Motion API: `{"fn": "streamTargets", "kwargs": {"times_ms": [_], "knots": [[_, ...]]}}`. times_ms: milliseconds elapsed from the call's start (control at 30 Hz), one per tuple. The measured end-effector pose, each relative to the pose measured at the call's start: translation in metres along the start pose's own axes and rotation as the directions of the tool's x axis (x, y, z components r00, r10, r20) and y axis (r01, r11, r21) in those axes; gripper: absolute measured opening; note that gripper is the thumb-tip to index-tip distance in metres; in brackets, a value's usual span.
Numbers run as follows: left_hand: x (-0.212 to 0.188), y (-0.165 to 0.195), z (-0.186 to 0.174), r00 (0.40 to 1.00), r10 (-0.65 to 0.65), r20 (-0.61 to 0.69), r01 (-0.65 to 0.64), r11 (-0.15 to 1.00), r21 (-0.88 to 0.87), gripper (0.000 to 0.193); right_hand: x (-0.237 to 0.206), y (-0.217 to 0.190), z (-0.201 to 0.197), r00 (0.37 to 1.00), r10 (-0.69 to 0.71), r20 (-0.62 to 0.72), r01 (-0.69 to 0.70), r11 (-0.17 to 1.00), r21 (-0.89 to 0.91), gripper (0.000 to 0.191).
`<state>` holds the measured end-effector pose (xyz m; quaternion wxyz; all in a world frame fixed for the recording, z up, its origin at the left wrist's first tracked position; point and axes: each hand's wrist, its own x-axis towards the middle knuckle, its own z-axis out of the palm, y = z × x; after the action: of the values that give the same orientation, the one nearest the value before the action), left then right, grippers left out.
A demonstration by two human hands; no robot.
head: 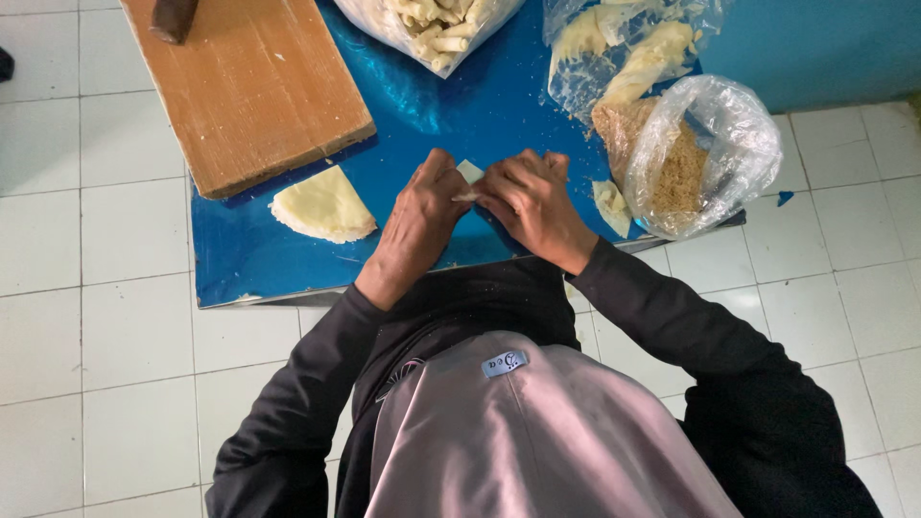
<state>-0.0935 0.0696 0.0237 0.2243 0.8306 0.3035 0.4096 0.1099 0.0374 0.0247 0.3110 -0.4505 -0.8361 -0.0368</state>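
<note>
my L hand & R hand pinching pale wrapper piece together on blue table, wrapper stack left, wood board, crumb bag right

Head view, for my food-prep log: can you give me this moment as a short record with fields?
surface: blue table top
left hand: pinching a small pale wrapper piece
right hand: on the same piece, fingertips meeting the left's
left of hands: stack of pale quarter-round wrappers
far left: wooden board
right: clear bag of brown crumbs
</note>
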Motion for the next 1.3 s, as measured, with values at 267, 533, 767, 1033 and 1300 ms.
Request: {"fn": "streamTargets", "kwargs": {"times_ms": [267, 533, 767, 1033, 1300], "knots": [[0.009, -0.003, -0.001, 0.994, -0.104, 0.034, 0.105, 0.993, -0.046, 0.01, 0.007, 0.008, 0.002, 0.996, -0.085, 0.003, 0.085, 0.996, 0.009, 0.009], [0.005, 0.003, -0.003, 1.0, -0.02, 0.001, 0.02, 1.0, -0.005, 0.024, 0.019, 0.028, 0.011, 0.944, 0.213, 0.252, -0.276, 0.927, 0.252, 0.012], [0.007, -0.009, 0.003, 0.999, -0.04, -0.034, 0.04, 0.999, -0.011, 0.014, 0.014, 0.017, 0.002, 0.996, 0.029, 0.087, -0.039, 0.992, 0.118, 0.015], [0.006, 0.002, -0.002, 0.997, -0.014, -0.071, 0.025, 0.988, 0.154, 0.023, 0.014, 0.014, 0.005, 1.0, 0.009, 0.023, -0.01, 0.999, 0.053, 0.014], [0.008, 0.0, 0.0, 0.998, 0.008, -0.069, 0.018, 0.928, 0.372, 0.019, 0.012, 0.014, 0.004, 0.999, -0.028, -0.02, 0.027, 1.0, -0.006, 0.017]]}}
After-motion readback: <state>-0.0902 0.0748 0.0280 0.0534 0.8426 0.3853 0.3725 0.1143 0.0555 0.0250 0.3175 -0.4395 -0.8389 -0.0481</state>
